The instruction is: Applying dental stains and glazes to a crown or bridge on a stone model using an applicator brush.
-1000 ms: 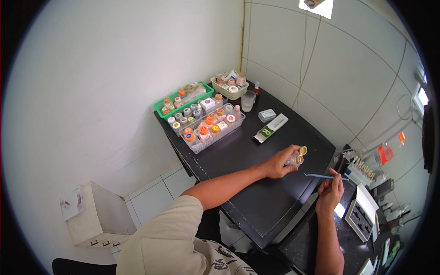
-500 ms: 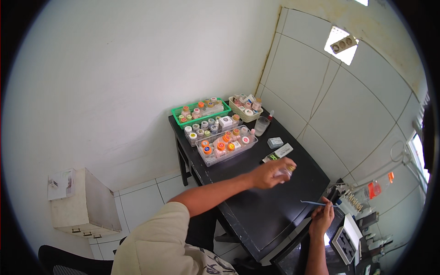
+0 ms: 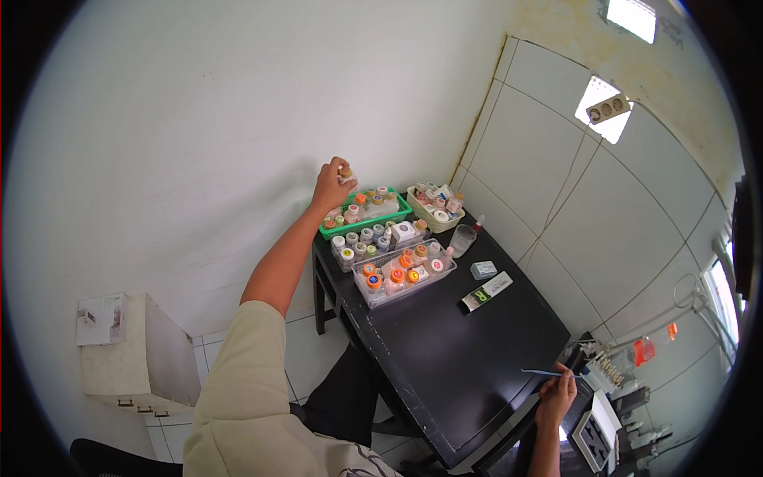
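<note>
My left hand (image 3: 331, 184) is raised over the left end of the green basket (image 3: 362, 219), beside the wall. Its fingers are closed round a small clear bottle (image 3: 348, 175) with a tan cap. Several small bottles with orange, white and tan caps stand in that basket. My right hand (image 3: 557, 395) is at the right edge of the black table (image 3: 453, 342), pinching a thin blue tool (image 3: 542, 372) whose bent tip points left. I cannot make out the tool's exact kind.
A clear basket (image 3: 405, 290) and a cream basket (image 3: 436, 219) hold more small bottles. A cup (image 3: 462, 240), a small box (image 3: 483, 270) and a long carton (image 3: 486, 292) lie towards the wall. At lower right sits an open white case (image 3: 594, 441).
My left hand has carried the bottle from above the middle of the table, leftwards and away, to the green basket. My right hand still holds the blue tool. The view has shifted slightly.
</note>
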